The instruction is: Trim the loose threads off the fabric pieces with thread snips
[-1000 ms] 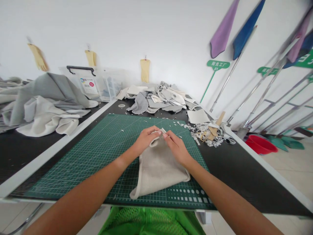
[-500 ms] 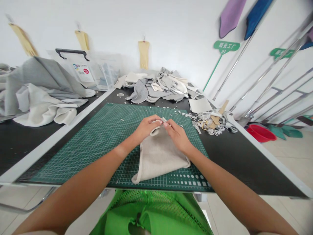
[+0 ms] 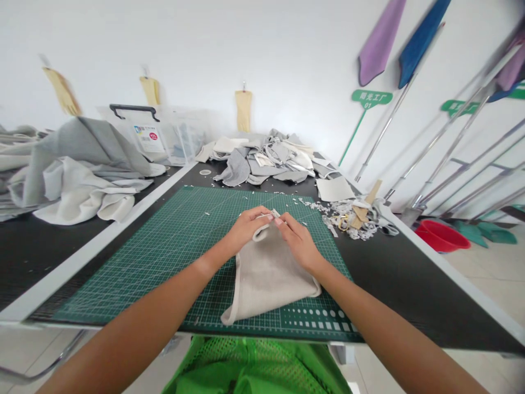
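From here I have the left hand (image 3: 247, 229) and right hand (image 3: 298, 242) close together, fingers curled and pinching the top fold of a beige knit cloth (image 3: 268, 279) between them. Both grips look closed on it. The cloth lies flat on the green cutting mat (image 3: 135, 268), its lower corner just inside the near edge. The mat gives me plenty of open room on the left, less on the right, where the right wrist is nearer the mat's edge. Past the far right corner, a pile of white scraps (image 3: 348, 221) sits on the black table (image 3: 394, 284), and small bits dot the mat. A heap of gray and cream fabric offcuts (image 3: 262, 164) lies well beyond the far edge
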### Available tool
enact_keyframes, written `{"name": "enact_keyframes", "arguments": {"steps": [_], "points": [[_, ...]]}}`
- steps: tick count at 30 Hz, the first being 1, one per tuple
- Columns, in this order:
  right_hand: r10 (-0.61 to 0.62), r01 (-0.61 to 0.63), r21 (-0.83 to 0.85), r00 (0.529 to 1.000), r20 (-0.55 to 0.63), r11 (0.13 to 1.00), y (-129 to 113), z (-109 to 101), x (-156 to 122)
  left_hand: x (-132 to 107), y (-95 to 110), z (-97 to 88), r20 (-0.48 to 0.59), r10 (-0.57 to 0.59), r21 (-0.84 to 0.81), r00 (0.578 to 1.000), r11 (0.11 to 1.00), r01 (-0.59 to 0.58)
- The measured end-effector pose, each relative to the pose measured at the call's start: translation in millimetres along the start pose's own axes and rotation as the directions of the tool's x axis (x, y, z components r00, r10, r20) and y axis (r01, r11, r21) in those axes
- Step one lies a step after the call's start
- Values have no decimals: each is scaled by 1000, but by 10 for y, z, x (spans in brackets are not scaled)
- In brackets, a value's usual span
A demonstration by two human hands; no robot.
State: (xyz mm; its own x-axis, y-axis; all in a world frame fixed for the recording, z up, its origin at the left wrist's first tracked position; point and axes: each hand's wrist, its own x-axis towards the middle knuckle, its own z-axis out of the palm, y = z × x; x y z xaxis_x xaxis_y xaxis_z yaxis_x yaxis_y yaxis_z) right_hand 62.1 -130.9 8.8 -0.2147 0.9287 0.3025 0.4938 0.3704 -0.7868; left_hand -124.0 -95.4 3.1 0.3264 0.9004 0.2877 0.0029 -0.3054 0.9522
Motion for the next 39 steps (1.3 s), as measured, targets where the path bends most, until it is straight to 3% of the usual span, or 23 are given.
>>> {"name": "enact_keyframes", "arguments": {"steps": [22, 39], "points": [[-22, 22, 15, 1000, -6, 1000, -35, 5, -42, -18, 42, 27, -23, 79, 125, 997, 989, -75], [-9, 9, -11, 999, -41, 1000, 34, 52, -39, -29, 32, 48, -36, 44, 122, 998, 992, -40]]}}
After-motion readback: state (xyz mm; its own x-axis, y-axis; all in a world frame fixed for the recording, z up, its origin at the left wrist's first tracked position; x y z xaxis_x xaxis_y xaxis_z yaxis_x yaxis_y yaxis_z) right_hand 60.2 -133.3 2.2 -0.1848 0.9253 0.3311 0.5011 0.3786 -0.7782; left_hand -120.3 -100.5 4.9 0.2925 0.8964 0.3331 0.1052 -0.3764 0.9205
